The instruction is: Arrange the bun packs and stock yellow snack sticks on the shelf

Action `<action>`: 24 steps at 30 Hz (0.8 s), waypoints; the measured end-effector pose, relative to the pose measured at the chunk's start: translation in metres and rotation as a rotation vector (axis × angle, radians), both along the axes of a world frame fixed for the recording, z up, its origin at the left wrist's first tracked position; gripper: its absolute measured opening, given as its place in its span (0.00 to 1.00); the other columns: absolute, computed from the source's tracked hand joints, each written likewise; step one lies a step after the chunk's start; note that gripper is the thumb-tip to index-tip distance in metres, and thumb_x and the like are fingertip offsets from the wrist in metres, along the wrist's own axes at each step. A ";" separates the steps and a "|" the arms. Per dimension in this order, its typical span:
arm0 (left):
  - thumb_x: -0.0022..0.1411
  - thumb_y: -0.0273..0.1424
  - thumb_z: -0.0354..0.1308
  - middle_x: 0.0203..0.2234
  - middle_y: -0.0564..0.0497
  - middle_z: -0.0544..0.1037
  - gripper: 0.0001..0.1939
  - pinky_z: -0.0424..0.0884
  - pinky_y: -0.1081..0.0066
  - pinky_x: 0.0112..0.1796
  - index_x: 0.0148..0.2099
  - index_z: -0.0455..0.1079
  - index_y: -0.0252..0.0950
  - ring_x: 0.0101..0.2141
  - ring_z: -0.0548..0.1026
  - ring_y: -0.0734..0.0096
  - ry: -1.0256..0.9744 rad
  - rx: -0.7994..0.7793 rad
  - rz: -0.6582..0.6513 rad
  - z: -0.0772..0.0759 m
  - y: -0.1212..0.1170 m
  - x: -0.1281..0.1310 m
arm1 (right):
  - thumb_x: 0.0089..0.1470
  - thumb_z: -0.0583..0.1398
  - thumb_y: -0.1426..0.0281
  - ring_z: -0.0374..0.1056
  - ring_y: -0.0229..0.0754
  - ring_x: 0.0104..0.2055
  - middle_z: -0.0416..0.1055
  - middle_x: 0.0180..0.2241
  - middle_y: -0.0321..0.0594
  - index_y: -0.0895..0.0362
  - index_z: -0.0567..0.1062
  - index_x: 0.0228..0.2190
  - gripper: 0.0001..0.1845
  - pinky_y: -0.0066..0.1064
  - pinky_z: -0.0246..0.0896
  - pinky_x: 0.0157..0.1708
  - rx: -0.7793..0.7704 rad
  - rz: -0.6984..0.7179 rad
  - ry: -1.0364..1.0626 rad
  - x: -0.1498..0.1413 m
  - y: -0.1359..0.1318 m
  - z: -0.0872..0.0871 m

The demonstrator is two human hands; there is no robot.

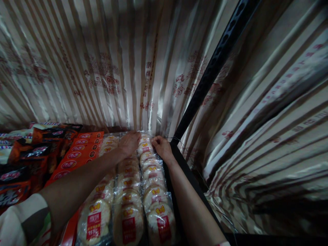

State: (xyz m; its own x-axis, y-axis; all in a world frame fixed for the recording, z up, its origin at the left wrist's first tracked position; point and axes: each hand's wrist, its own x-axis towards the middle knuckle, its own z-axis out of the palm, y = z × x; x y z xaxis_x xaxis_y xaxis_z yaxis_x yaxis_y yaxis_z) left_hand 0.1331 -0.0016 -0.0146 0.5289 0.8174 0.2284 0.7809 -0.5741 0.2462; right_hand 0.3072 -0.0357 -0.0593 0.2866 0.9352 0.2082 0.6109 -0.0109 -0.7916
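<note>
Rows of clear plastic packs of round, pale rice crackers with red labels lie overlapping in front of me. My left hand (130, 142) reaches across the rows, its fingers curled at the left edge of the rearmost rice cracker pack (145, 146) in the right row. On the opposite side, my right hand (162, 148) pinches with thumb and forefinger at that pack's right edge. Nearer to me in the same row lies the front rice cracker pack (161, 220). The middle row's front pack (128, 225) and the left row's front pack (94, 222) sit beside it.
Left of the crackers is a row of orange-red packs (74, 155), then black and orange bags (36, 150). A dark perforated metal post (208, 77) rises at the back right corner of the shelf. Pleated, printed curtains (123, 68) hang behind and to the right.
</note>
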 end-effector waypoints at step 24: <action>0.55 0.26 0.49 0.33 0.47 0.74 0.07 0.67 0.69 0.40 0.33 0.69 0.35 0.37 0.71 0.67 0.173 0.029 -0.180 0.006 -0.022 -0.008 | 0.46 0.56 0.61 0.63 0.36 0.24 0.67 0.20 0.32 0.54 0.69 0.22 0.09 0.27 0.56 0.28 0.014 -0.020 0.034 -0.001 -0.001 0.000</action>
